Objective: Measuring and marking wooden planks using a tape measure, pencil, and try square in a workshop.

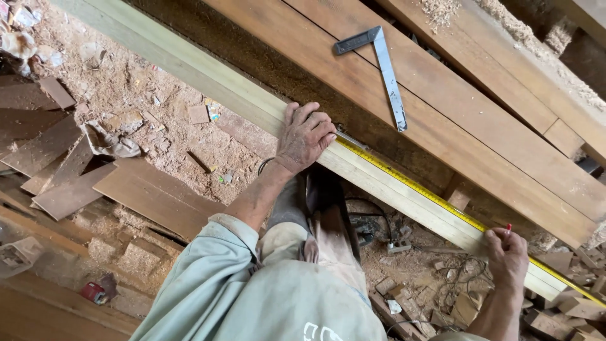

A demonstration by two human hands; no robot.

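A yellow measuring tape (435, 199), thin, flat and marked with fine graduations, is laid along the top face of a pale, smooth-planed timber plank (208, 79). The long axis of the tape follows that of the plank, running diagonally from the upper left toward the lower right of the view, where it passes beyond the plank end. The upper end of the tape is held flat under the fingertips of the left hand (305, 136), whose fingers are spread and pressed down over the plank edge. Near the lower end, the right hand (507, 252) is closed around a slim red-tipped marker (508, 228), the tip being set just beside the tape. Beyond the fingers of the left hand, darker reddish-brown boards (454, 101) with visible grain are stacked parallel to the plank, and a metal try square (385, 66) with a dark stock lies on them. Below, an earthen floor (145, 107) is seen, covered with sawdust, offcuts and wood scraps.
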